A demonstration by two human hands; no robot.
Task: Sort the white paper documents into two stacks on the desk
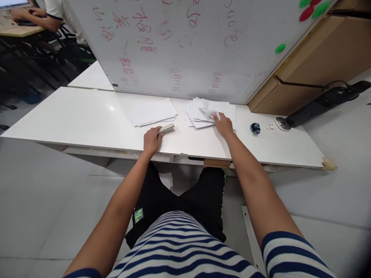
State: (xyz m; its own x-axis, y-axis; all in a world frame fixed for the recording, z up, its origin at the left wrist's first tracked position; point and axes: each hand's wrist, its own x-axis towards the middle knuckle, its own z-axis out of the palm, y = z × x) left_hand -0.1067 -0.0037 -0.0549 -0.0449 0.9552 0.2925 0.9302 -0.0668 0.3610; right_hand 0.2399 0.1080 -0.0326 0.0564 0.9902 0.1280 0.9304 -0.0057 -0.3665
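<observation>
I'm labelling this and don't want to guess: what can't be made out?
All in the head view:
- Text on the right papers: too small, partly under the right hand.
- Staples in the stapler: hidden by its casing.
- Top of the whiteboard: cut off by the top edge.
- Other person's head: cut off there too.

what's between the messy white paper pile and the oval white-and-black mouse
A dark blue faceted object and small white pieces lie there, in the head view.

Stapler [166,129] before left papers [153,112]; loose pile [203,112] right; whiteboard [174,50] behind.
</observation>
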